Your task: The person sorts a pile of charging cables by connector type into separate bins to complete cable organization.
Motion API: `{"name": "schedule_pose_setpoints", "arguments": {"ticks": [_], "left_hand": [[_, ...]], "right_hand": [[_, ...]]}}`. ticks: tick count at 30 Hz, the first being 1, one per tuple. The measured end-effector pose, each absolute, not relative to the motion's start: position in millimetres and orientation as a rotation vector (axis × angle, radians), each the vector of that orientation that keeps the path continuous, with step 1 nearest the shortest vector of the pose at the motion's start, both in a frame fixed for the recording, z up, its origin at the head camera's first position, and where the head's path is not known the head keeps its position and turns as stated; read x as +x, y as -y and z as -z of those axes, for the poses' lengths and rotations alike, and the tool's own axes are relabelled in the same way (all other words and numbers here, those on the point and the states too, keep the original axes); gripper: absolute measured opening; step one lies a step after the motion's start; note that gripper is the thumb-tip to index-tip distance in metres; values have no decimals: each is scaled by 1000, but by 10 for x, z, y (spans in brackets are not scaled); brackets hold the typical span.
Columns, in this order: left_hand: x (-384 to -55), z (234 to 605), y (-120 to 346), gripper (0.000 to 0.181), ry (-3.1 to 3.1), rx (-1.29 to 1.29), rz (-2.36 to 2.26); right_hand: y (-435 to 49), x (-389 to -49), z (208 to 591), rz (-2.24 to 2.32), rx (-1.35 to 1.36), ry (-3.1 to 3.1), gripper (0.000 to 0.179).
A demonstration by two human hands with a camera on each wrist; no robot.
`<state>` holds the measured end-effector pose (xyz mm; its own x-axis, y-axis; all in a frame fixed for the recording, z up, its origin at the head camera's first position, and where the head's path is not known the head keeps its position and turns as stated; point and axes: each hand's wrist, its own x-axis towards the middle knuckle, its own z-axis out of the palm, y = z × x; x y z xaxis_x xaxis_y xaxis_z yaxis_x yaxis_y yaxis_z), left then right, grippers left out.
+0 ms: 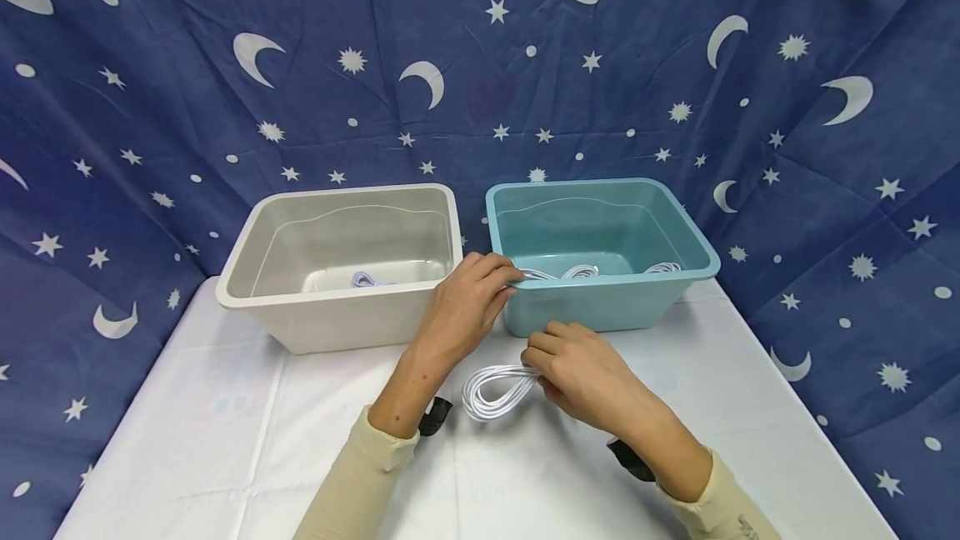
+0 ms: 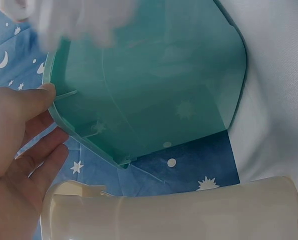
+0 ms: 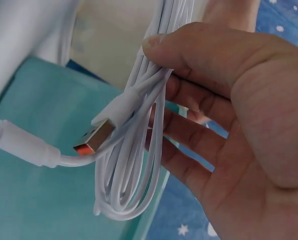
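Note:
A white coiled USB cable (image 3: 131, 175) hangs from my right hand (image 1: 581, 373), which pinches the coil between thumb and fingers in front of the teal bin (image 1: 600, 307). In the right wrist view its USB plug (image 3: 96, 137) shows a metal shell with an orange inside, and a second plug end (image 3: 26, 142) sticks out to the left. My left hand (image 1: 468, 298) holds the teal bin's near left rim, thumb (image 2: 41, 97) on the outer side and fingers around the edge. Several white cables (image 1: 581, 272) lie inside that bin, partly hidden by its front wall.
To the left stands a light grey bin (image 1: 352, 323) with a small whitish cable (image 1: 363, 279) inside. Both bins stand on a white cloth-covered table (image 1: 187, 440). A blue curtain (image 1: 480, 48) with moons and stars hangs behind and at both sides.

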<state>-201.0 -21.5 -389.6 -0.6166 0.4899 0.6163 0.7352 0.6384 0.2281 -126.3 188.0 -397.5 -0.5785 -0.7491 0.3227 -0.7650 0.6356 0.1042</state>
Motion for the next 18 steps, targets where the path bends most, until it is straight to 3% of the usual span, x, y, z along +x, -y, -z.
{"name": "schedule_pose_setpoints", "arguments": {"ticks": [18], "left_hand": [[-2008, 3884, 215, 18, 2378, -940, 645]], "right_hand": [[-2164, -1276, 3651, -185, 1114, 2412, 38]]}}
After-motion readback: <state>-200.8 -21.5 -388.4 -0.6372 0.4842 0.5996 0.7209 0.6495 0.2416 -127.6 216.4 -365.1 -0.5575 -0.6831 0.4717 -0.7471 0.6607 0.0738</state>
